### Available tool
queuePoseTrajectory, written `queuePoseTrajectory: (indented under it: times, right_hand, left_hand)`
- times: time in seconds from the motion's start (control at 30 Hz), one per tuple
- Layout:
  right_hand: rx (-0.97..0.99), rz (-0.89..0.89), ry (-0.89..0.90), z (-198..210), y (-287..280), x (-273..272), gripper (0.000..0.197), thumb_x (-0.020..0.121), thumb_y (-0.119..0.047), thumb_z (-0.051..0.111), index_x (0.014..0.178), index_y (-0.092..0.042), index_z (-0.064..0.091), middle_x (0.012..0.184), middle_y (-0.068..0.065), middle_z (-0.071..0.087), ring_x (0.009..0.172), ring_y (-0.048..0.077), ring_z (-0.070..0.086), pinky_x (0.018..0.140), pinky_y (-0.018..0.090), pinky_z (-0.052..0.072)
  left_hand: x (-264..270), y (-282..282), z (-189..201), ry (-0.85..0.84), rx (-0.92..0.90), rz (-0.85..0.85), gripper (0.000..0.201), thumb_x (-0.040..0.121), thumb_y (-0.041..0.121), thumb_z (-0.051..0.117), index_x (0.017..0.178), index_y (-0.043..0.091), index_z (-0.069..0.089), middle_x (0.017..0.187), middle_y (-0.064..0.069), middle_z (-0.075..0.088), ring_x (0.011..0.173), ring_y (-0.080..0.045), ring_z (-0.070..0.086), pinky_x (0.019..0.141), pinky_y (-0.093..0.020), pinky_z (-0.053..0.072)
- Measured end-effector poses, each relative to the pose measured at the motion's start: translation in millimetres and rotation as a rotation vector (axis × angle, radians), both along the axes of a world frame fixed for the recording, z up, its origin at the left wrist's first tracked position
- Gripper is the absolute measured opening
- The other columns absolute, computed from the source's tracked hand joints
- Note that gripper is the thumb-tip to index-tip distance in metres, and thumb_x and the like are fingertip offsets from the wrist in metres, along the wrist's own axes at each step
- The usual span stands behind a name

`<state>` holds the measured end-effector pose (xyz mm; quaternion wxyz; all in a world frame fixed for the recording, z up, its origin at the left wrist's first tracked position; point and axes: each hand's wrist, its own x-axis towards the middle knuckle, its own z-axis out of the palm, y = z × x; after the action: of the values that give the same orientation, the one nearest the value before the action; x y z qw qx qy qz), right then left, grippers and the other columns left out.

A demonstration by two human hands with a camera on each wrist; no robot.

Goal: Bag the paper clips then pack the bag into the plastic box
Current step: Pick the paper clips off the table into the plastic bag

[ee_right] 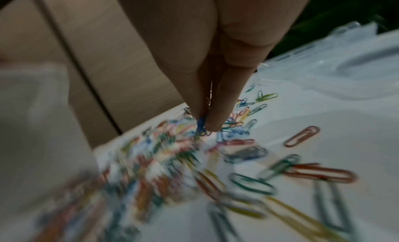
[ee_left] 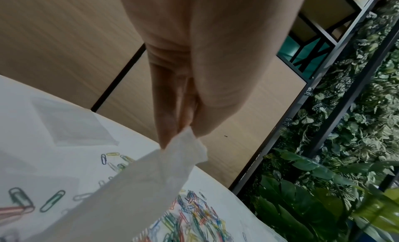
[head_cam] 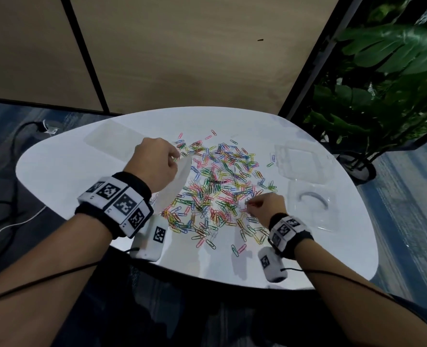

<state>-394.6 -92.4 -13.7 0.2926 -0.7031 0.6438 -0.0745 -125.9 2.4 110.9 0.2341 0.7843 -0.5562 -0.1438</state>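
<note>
Many coloured paper clips [head_cam: 217, 186] lie spread over the middle of the white table [head_cam: 82, 156]. My left hand [head_cam: 154, 161] pinches the top corner of a translucent plastic bag [head_cam: 177, 181], which hangs slanted over the left side of the pile; the left wrist view shows the bag [ee_left: 138, 186] gripped between thumb and fingers. My right hand [head_cam: 262, 206] is at the pile's right side, its fingertips [ee_right: 212, 124] pinching a few paper clips [ee_right: 201, 126]. The clear plastic box [head_cam: 310, 209] sits right of that hand.
A second clear plastic piece [head_cam: 300, 161], perhaps a lid, lies at the table's right back. A flat clear sheet or bag [head_cam: 112, 139] lies at the back left. A potted plant [head_cam: 382, 96] stands right of the table. Cables [head_cam: 14, 146] run on the floor at left.
</note>
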Motion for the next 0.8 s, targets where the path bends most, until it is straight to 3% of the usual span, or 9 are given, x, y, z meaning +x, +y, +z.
queuePoseTrajectory:
  times: [0.07,0.13,0.2,0.27,0.33,0.43,0.53,0.67,0.8]
  right_hand:
    - [0.117,-0.132,-0.269,15.8,-3.4,1.6,0.012,0.077,-0.014,0.081,0.088,-0.015,0.079,0.083,0.003,0.076,0.076,0.015,0.073,0.078,0.024,0.059]
    - [0.243,-0.212,-0.613,37.7,-1.4,11.0,0.011,0.076,-0.007,0.080,0.087,-0.009,0.079,0.089,0.014,0.076,0.082,0.023,0.075,0.083,0.033,0.059]
    - [0.378,-0.215,-0.928,62.5,6.1,25.7,0.018,0.081,0.001,0.074,0.099,0.003,0.073,0.099,0.020,0.074,0.086,0.025,0.074,0.080,0.029,0.060]
    - [0.495,-0.171,-1.104,85.2,16.5,41.4,0.023,0.084,0.002,0.069,0.107,0.005,0.069,0.101,0.013,0.075,0.093,0.022,0.073,0.077,0.023,0.059]
    - [0.565,-0.131,-1.191,95.6,25.2,54.3,0.022,0.086,0.003,0.067,0.107,0.006,0.068,0.099,0.011,0.076,0.095,0.021,0.073,0.078,0.022,0.058]
    - [0.547,-0.134,-1.116,91.4,31.4,69.9,0.013,0.085,0.004,0.068,0.098,0.007,0.070,0.093,0.015,0.074,0.086,0.022,0.073,0.076,0.023,0.059]
    - [0.501,-0.177,-1.017,82.5,32.5,78.7,0.007,0.084,0.007,0.067,0.085,0.001,0.071,0.091,0.017,0.073,0.082,0.025,0.073,0.078,0.027,0.060]
    - [0.471,-0.153,-0.943,78.3,31.9,87.2,0.020,0.085,0.010,0.064,0.080,-0.007,0.071,0.084,0.015,0.073,0.077,0.024,0.072,0.078,0.028,0.061]
    - [0.360,-0.095,-0.759,76.8,28.5,89.2,0.012,0.082,0.004,0.070,0.082,-0.006,0.074,0.080,0.018,0.074,0.076,0.029,0.074,0.082,0.041,0.060]
  left_hand:
    - [-3.1,-2.2,-3.4,0.027,0.076,-0.005,0.025,0.089,0.013,0.066,0.110,0.011,0.078,0.099,-0.008,0.077,0.099,-0.026,0.069,0.099,-0.036,0.054]
    - [-8.1,-4.7,-5.6,0.057,0.116,-0.016,0.020,0.090,0.015,0.066,0.104,0.010,0.080,0.088,-0.006,0.074,0.096,-0.027,0.070,0.098,-0.039,0.055]
    - [-13.4,-6.6,-7.6,0.069,0.142,-0.033,0.017,0.091,0.017,0.066,0.098,0.012,0.080,0.080,-0.003,0.070,0.087,-0.023,0.068,0.093,-0.036,0.056]
    - [-18.1,-8.1,-11.3,0.078,0.166,-0.042,0.016,0.090,0.020,0.067,0.097,0.015,0.080,0.089,-0.004,0.073,0.077,-0.019,0.065,0.087,-0.033,0.058]
    - [-22.9,-9.3,-14.4,0.116,0.182,-0.025,0.015,0.090,0.022,0.069,0.097,0.015,0.080,0.094,-0.006,0.076,0.064,-0.021,0.071,0.077,-0.033,0.063]
    - [-30.8,-11.1,-17.1,0.143,0.173,0.009,0.014,0.090,0.022,0.071,0.098,0.014,0.079,0.091,-0.006,0.076,0.056,-0.024,0.074,0.065,-0.032,0.064]
    - [-37.0,-12.6,-19.3,0.203,0.141,0.012,0.011,0.092,0.017,0.069,0.097,0.012,0.078,0.086,-0.007,0.075,0.046,-0.016,0.071,0.056,-0.032,0.063]
    - [-41.3,-14.3,-22.5,0.267,0.098,-0.031,0.009,0.092,0.011,0.069,0.095,0.006,0.077,0.071,-0.008,0.075,0.051,-0.017,0.073,0.059,-0.030,0.064]
    - [-40.5,-15.2,-22.3,0.276,0.064,-0.081,0.010,0.091,0.008,0.069,0.097,0.005,0.078,0.068,-0.009,0.075,0.054,-0.017,0.074,0.062,-0.025,0.062]
